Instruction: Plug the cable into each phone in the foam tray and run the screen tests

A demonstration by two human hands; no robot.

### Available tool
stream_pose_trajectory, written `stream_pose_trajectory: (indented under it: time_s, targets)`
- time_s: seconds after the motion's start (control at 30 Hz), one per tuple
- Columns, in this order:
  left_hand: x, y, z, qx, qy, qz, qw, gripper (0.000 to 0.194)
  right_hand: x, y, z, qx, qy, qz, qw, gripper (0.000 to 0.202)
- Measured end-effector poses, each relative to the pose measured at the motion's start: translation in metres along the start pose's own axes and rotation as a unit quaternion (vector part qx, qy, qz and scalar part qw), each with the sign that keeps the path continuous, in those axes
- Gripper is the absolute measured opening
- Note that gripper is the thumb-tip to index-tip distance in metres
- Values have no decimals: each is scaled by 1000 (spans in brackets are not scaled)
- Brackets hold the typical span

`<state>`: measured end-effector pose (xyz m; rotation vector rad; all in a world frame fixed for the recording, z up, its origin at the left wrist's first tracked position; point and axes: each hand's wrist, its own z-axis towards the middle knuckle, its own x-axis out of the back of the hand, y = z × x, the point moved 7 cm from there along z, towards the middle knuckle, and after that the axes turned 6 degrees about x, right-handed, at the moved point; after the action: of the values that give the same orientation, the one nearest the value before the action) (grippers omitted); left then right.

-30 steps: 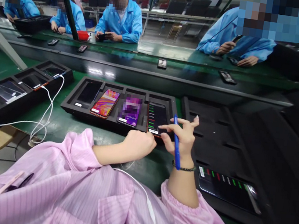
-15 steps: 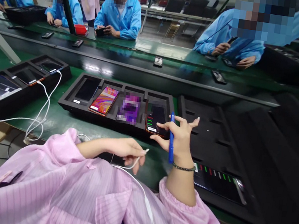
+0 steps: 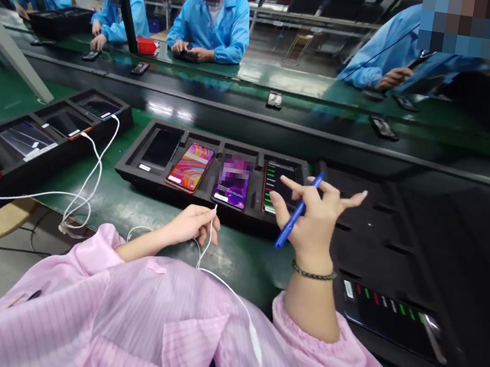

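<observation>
Between the thumb and fingers of my left hand (image 3: 196, 225) is the plug end of a white charging cable (image 3: 209, 236), just below a smartphone with a purple screen (image 3: 231, 183). My right hand (image 3: 313, 217) holds a blue pen (image 3: 297, 215) across its fingers, with the index finger over the screen of a smartphone with coloured text lines (image 3: 275, 179). Whether the fingertip touches the glass I cannot tell. Both phones lie in a black foam tray (image 3: 136, 177), alongside a phone with an orange swirl screen (image 3: 190, 167) and a dark-screened phone (image 3: 162, 147).
Another foam tray (image 3: 12, 184) at left holds several phones, some with white cables (image 3: 101, 169). At right, a phone (image 3: 394, 320) lies in a third foam tray (image 3: 356, 235). Beyond the conveyor (image 3: 219, 104), co-workers in blue jackets (image 3: 213, 21) handle devices.
My left hand has moved left and up with the cable plug, toward the purple-screened phone. My right index finger has shifted up the screen, where more text lines show. The view has swung slightly.
</observation>
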<state>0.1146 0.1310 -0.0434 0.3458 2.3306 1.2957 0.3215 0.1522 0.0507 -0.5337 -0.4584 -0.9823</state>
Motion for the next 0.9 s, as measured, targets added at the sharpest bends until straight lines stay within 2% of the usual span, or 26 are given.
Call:
stream_pose_trajectory:
  time_s: [0.13,0.23,0.4,0.5,0.63,0.73,0.8,0.9]
  targets:
    - [3,2,4,-1,10,-6,1000,42,-23,-15,27,-7,-68,33,997,32]
    - [3,1,3,-2,11,-9,1000,40,-55,-22,51,7,-148,55,987,31]
    - [4,2,0,-2,7,-11,1000,42,-113,-23,76,36,-267,-17,963,30]
    - [3,4,1,0,4,-15,1000,44,-136,-19,81,45,-316,-52,946,31]
    - [0,6,5,12,-3,-40,999,42,-145,-19,80,56,-333,-42,941,27]
    - [-4,4,4,45,-9,-127,991,36,-145,-21,77,49,-325,-8,944,19]
    - [-10,2,1,76,-29,-187,979,28,-145,-22,75,37,-318,14,947,17]
    - [-20,1,-6,103,-64,-219,968,20,-143,-25,74,26,-303,39,952,17]
